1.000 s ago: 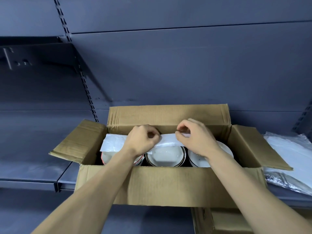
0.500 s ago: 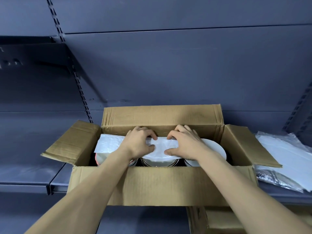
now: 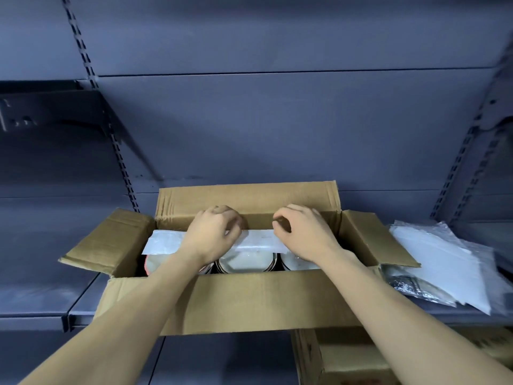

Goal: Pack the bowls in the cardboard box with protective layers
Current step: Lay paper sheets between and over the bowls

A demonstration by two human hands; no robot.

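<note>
- Both hands work over the open cardboard box: the left hand grips the white foam sheet with curled fingers, and the right hand pinches its far edge.
- The sheet lies as a strip across the far side of the box, above the bowls, which sit side by side inside.
- I judge the sheet light and floppy; it is best held at its edges.
- The bowls look ceramic, so fragile; press gently.
- Spare sheets lie to the right.
</note>
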